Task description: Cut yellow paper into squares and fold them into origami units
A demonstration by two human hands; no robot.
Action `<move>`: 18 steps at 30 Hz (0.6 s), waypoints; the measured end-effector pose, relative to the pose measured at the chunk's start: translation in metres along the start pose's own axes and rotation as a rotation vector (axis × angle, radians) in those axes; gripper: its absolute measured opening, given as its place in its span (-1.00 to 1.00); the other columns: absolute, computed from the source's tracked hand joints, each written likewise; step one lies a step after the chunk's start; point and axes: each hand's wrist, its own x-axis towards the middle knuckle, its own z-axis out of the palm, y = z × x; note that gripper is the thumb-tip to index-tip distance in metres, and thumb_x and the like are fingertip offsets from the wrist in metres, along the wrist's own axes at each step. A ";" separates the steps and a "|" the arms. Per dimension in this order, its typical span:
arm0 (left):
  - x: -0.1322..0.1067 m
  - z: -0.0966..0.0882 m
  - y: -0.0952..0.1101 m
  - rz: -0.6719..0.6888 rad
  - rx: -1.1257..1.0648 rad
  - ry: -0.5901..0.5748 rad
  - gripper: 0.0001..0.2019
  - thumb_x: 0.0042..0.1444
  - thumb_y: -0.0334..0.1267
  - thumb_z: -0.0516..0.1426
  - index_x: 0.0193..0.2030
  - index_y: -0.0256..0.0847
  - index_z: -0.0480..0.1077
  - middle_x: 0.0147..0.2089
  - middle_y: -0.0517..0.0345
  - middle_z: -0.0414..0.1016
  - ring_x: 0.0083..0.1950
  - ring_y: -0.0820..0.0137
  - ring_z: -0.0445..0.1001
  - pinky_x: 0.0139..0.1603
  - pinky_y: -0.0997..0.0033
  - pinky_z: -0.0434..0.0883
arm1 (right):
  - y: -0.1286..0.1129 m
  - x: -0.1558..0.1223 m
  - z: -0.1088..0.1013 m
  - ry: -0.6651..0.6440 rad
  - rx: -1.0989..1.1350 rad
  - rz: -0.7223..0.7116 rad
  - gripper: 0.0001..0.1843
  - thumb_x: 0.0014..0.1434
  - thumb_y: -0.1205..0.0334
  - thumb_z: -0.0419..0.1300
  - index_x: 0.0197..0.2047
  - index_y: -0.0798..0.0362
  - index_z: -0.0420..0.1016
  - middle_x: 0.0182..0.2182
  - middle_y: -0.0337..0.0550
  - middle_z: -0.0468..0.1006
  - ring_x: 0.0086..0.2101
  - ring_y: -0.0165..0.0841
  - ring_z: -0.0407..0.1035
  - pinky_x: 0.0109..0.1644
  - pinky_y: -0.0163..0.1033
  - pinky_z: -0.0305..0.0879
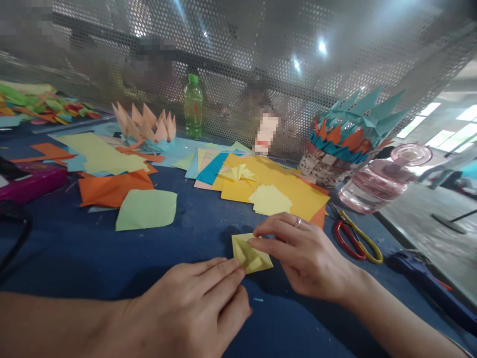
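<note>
A small square of folded pale-yellow paper [257,262] lies on the blue table, its flaps partly raised in the middle. The fingertips of my left hand [199,303] press together on its lower left corner. At the upper right edge, my right hand [303,256], with a ring on one finger, grips the same paper with bent fingers; its thumb is mostly hidden. Just beyond lies a stack of pale-yellow paper pieces [271,200] on larger yellow sheets [288,181], with a folded yellow paper piece [238,173] beside it.
Red-and-yellow scissors [357,236] and a dark blue tool [428,283] lie at the right, near a pink bottle [376,186]. Paper-spiked pots stand behind. A green bottle [193,107] is at the back. Green paper [147,210] and orange paper [115,188] lie left.
</note>
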 end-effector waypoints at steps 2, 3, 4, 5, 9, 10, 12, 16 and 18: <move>-0.001 0.001 -0.001 0.000 -0.001 0.002 -0.75 0.27 -0.37 -0.06 -0.17 -0.25 0.45 -0.05 0.00 0.55 -0.04 0.23 0.51 -0.10 0.24 0.47 | 0.002 0.000 0.001 -0.070 0.006 0.037 -0.48 0.00 0.62 -0.01 -0.02 0.07 0.44 -0.06 -0.04 0.46 -0.06 -0.23 0.30 -0.04 -0.09 0.33; -0.001 0.001 -0.001 -0.001 0.000 0.006 -0.74 0.27 -0.37 -0.07 -0.17 -0.25 0.45 -0.05 0.00 0.55 -0.04 0.23 0.51 -0.09 0.25 0.47 | 0.003 0.000 0.001 -0.102 0.020 0.048 -0.45 -0.02 0.63 -0.02 -0.01 0.05 0.44 -0.03 -0.06 0.45 -0.05 -0.24 0.29 -0.02 -0.08 0.31; -0.001 0.001 -0.001 -0.002 0.002 0.015 -0.75 0.27 -0.36 -0.06 -0.17 -0.24 0.45 -0.06 0.01 0.55 -0.04 0.24 0.51 -0.09 0.25 0.46 | 0.003 0.001 0.002 -0.124 0.038 0.062 -0.44 -0.03 0.64 -0.02 -0.02 0.04 0.43 -0.02 -0.06 0.43 -0.04 -0.24 0.29 -0.01 -0.08 0.31; -0.001 0.001 -0.001 -0.006 0.002 0.024 -0.75 0.27 -0.35 -0.06 -0.17 -0.24 0.45 -0.06 0.01 0.55 -0.03 0.24 0.51 -0.08 0.25 0.46 | 0.003 0.001 0.003 -0.136 0.055 0.080 -0.45 -0.04 0.64 -0.02 -0.03 0.05 0.43 -0.01 -0.05 0.42 -0.04 -0.25 0.28 0.00 -0.09 0.30; 0.001 0.000 -0.002 -0.008 -0.012 0.045 -0.75 0.27 -0.29 -0.05 -0.17 -0.24 0.45 -0.08 0.03 0.56 -0.04 0.25 0.51 -0.05 0.27 0.45 | 0.003 0.001 0.003 -0.149 0.101 0.157 -0.59 0.01 0.62 0.00 -0.12 0.10 0.40 -0.03 -0.01 0.40 -0.06 -0.25 0.29 -0.01 -0.08 0.29; 0.002 -0.001 -0.002 -0.006 -0.014 0.048 -0.75 0.27 -0.30 -0.05 -0.17 -0.24 0.45 -0.09 0.04 0.56 -0.04 0.25 0.51 -0.05 0.28 0.45 | 0.003 0.000 0.003 -0.148 0.117 0.171 -0.64 0.04 0.60 0.01 -0.14 0.11 0.39 -0.04 -0.01 0.41 -0.08 -0.25 0.29 0.00 -0.08 0.28; 0.004 -0.003 -0.002 -0.003 -0.001 0.070 -0.76 0.26 -0.35 -0.06 -0.18 -0.25 0.44 -0.11 0.05 0.56 -0.04 0.27 0.51 -0.04 0.30 0.45 | 0.004 0.000 0.002 -0.145 0.157 0.191 -0.74 0.09 0.55 0.04 -0.18 0.11 0.36 -0.08 -0.03 0.42 -0.10 -0.27 0.30 0.00 -0.10 0.27; 0.005 -0.007 -0.003 -0.016 0.039 0.114 -0.78 0.23 -0.42 -0.04 -0.18 -0.28 0.44 -0.11 0.05 0.55 -0.03 0.28 0.50 -0.02 0.33 0.45 | 0.006 0.001 -0.001 -0.128 0.207 0.217 -0.85 0.15 0.50 0.06 -0.26 0.09 0.36 -0.25 -0.10 0.47 -0.17 -0.31 0.31 -0.06 -0.16 0.25; 0.003 -0.007 -0.003 -0.028 0.047 0.108 -0.77 0.23 -0.41 -0.04 -0.14 -0.30 0.42 -0.05 0.02 0.53 0.02 0.27 0.47 -0.02 0.33 0.45 | 0.005 0.001 0.000 -0.099 0.231 0.258 -0.87 0.17 0.48 0.07 -0.29 0.09 0.37 -0.34 -0.16 0.47 -0.25 -0.35 0.32 -0.12 -0.19 0.25</move>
